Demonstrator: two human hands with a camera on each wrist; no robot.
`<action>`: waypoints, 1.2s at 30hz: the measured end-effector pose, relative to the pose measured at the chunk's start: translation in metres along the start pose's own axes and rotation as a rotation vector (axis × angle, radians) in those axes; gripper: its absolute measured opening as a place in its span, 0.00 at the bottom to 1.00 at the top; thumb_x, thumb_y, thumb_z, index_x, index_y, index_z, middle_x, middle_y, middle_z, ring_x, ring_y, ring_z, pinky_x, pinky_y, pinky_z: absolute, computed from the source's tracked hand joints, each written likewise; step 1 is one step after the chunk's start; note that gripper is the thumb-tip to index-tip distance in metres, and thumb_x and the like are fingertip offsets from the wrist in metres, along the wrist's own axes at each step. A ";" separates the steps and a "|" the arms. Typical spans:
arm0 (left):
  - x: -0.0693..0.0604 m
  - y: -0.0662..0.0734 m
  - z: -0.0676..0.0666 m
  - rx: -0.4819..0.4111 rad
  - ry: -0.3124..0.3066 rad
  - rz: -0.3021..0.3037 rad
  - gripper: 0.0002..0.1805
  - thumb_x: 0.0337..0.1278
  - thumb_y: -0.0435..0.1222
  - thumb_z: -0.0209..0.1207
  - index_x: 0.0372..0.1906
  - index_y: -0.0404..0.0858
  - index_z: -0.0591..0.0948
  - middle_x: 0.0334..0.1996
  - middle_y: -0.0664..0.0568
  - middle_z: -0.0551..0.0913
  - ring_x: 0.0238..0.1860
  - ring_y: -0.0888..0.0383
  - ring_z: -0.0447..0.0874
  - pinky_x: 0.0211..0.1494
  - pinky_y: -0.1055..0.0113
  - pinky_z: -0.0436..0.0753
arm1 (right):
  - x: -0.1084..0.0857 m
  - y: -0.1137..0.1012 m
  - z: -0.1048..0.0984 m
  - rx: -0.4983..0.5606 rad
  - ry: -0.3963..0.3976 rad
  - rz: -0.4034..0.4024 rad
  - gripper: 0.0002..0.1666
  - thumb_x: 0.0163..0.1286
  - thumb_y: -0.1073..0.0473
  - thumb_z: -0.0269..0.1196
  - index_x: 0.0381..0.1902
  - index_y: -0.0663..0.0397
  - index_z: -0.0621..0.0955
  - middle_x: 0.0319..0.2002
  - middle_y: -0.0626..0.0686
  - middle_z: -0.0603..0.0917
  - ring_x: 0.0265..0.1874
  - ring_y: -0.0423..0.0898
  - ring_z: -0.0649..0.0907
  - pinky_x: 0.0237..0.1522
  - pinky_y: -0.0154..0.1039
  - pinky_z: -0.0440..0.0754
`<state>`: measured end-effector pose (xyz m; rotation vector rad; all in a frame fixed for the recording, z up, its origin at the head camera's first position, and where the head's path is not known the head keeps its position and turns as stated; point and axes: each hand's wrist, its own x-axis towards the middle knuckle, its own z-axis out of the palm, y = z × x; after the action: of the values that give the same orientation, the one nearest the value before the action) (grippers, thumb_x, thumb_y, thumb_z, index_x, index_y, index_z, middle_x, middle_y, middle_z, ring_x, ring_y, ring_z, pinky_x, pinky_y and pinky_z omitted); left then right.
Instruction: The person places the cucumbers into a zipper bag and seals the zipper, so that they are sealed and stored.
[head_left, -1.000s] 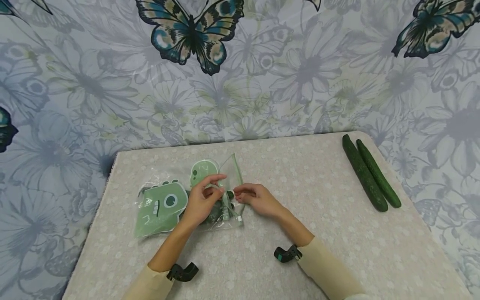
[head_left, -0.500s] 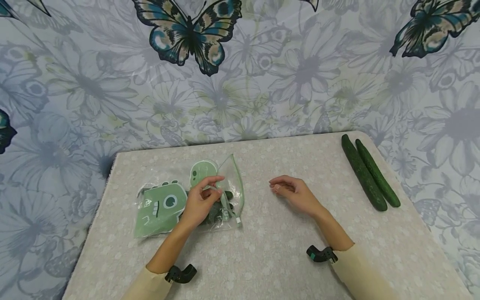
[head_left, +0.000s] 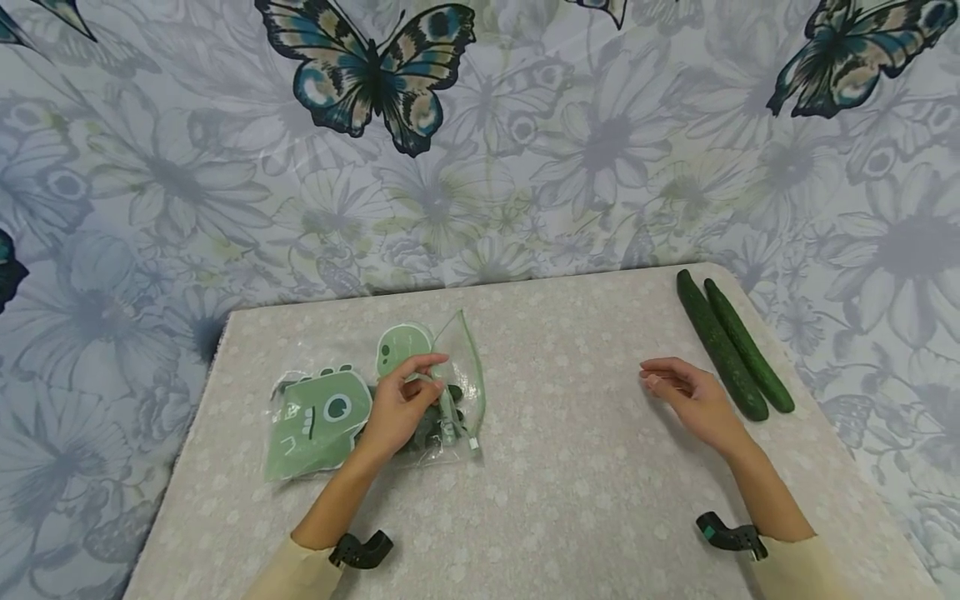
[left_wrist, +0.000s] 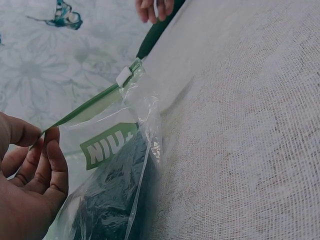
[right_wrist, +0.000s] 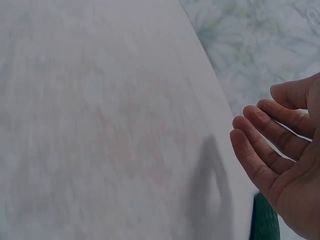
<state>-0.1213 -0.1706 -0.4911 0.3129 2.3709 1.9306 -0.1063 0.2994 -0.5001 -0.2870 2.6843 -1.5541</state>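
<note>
Head view: The clear zip bag [head_left: 315, 421] lies flat on the worktop [head_left: 570, 500] and serves as the landmark. Expect it to be light, limp and slippery; the film will likely crease. Best hold: the green seal strip along its mouth, probably its stiffest part. The bag carries a pale green one-eyed monster print, and the lips of its mouth stand apart. The left hand [head_left: 397, 412], over the bag, pinches one lip; this grip is engaged. The right hand [head_left: 693, 400] is well to the right of the bag, fingers loosely bent; this grip is released. Beyond it, farther right of the bag, lie the thicker cucumber [head_left: 720, 344] and the thinner cucumber [head_left: 748, 344], side by side. Both are dark green and should be firm, heavier than the bag; grasp at mid-length.

Left wrist view: Thumb and fingers pinch the seal strip. A white slider [left_wrist: 124, 77] sits near the far end of the bag's strip. Whether the dark patch is print or contents cannot be told.

Right wrist view: The grip holds nothing; one cucumber end shows beneath the hand.
</note>
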 end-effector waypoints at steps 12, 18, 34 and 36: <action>0.000 -0.002 -0.001 0.002 -0.001 0.010 0.20 0.78 0.32 0.61 0.69 0.46 0.82 0.56 0.33 0.75 0.41 0.38 0.85 0.45 0.58 0.89 | -0.042 0.021 -0.051 -0.202 0.182 0.067 0.23 0.83 0.55 0.62 0.69 0.59 0.81 0.50 0.23 0.83 0.46 0.15 0.79 0.44 0.16 0.78; -0.001 -0.001 -0.002 0.001 0.009 -0.004 0.20 0.78 0.33 0.62 0.68 0.47 0.83 0.52 0.46 0.76 0.41 0.37 0.85 0.44 0.60 0.88 | -0.055 0.025 -0.070 -0.349 0.237 0.164 0.27 0.83 0.48 0.62 0.69 0.59 0.80 0.51 0.46 0.87 0.40 0.11 0.72 0.39 0.18 0.75; -0.001 -0.001 -0.002 -0.012 0.014 -0.020 0.22 0.77 0.32 0.62 0.70 0.36 0.81 0.50 0.48 0.75 0.39 0.39 0.84 0.45 0.59 0.89 | -0.061 0.039 -0.084 -0.556 0.221 0.313 0.31 0.78 0.48 0.68 0.62 0.71 0.80 0.51 0.72 0.87 0.43 0.66 0.88 0.36 0.50 0.84; -0.001 -0.001 -0.002 -0.013 0.014 -0.019 0.22 0.77 0.31 0.62 0.70 0.36 0.81 0.50 0.48 0.75 0.39 0.39 0.84 0.45 0.59 0.89 | -0.060 0.040 -0.083 -0.555 0.212 0.335 0.33 0.78 0.46 0.67 0.63 0.72 0.80 0.52 0.73 0.86 0.46 0.68 0.87 0.40 0.58 0.84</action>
<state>-0.1208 -0.1728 -0.4917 0.2756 2.3595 1.9457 -0.0627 0.4002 -0.4970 0.3279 3.0690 -0.7735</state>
